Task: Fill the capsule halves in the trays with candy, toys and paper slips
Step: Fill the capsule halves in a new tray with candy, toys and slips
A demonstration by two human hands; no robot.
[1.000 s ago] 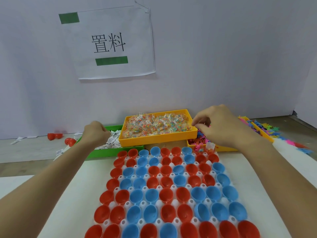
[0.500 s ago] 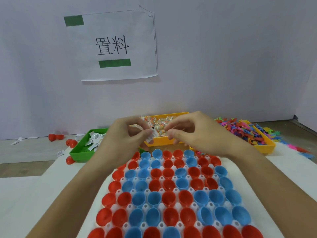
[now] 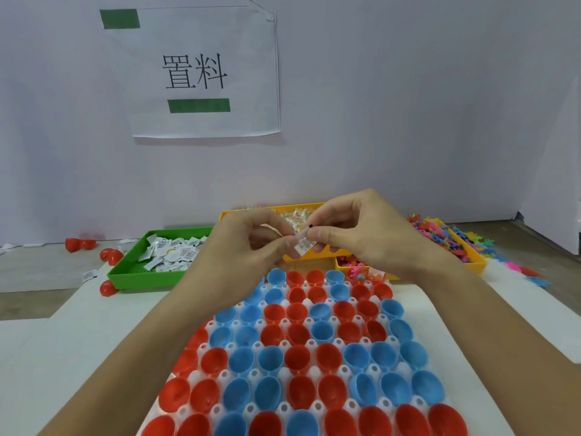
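A white tray [image 3: 284, 407] in front of me holds rows of open red and blue capsule halves [image 3: 298, 357]. Above its far end my left hand [image 3: 248, 247] and my right hand [image 3: 355, 234] meet, and both pinch one small white printed paper slip [image 3: 303, 246] between thumb and fingers. Behind the hands stand a green tray [image 3: 138, 275] of paper slips, an orange tray [image 3: 314, 255] of wrapped candy, mostly hidden, and a yellow tray [image 3: 478, 265] heaped with colourful plastic toys [image 3: 440, 237].
Loose red capsule halves [image 3: 108, 287] lie left of the green tray. Stray slips [image 3: 89, 275] lie on the surface at the left, stray toys [image 3: 534, 275] at the right. A white wall with a printed sign [image 3: 195, 73] closes off the back.
My hands left the green tray and the toy tray and met above the capsule tray's far end. They now pinch one paper slip together, a little further right than half a second ago.
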